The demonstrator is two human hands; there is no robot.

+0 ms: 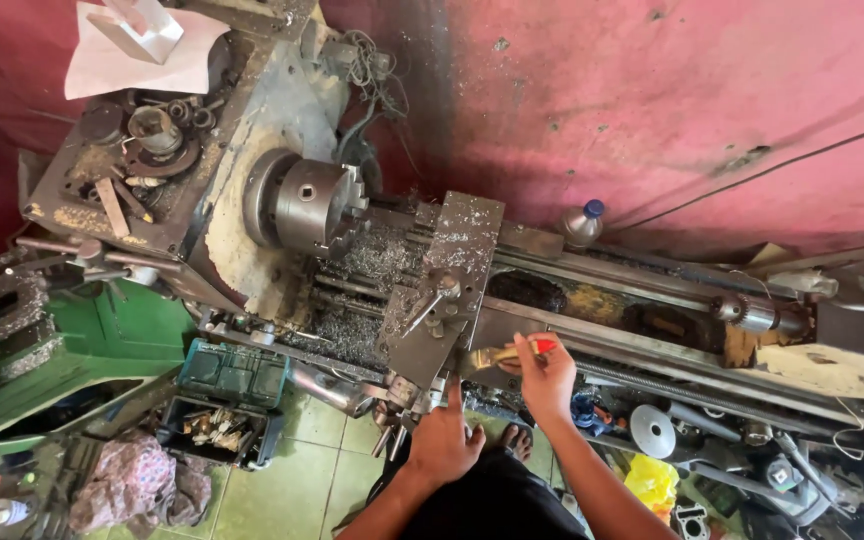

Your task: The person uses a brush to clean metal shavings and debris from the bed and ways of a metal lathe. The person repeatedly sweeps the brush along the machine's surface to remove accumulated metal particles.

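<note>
I look down on a worn metal lathe [612, 300] set against a red wall. My right hand [546, 378] grips a paintbrush [502, 354] with a red handle, its bristles pointing left against the side of the grey carriage [442, 290]. My left hand [445, 440] rests below on the front of the carriage, near its handles [389, 436], fingers curled on the metal. The steel chuck [314, 204] sits empty to the upper left. Metal chips [377, 255] lie over the bed between chuck and carriage.
Tools and a sheet of paper [132, 55] lie on the headstock. A plastic bottle [581, 224] stands behind the bed. An open green toolbox [227, 395], rags [132, 480], a yellow bag [652, 480] and a green machine [102, 345] crowd the tiled floor.
</note>
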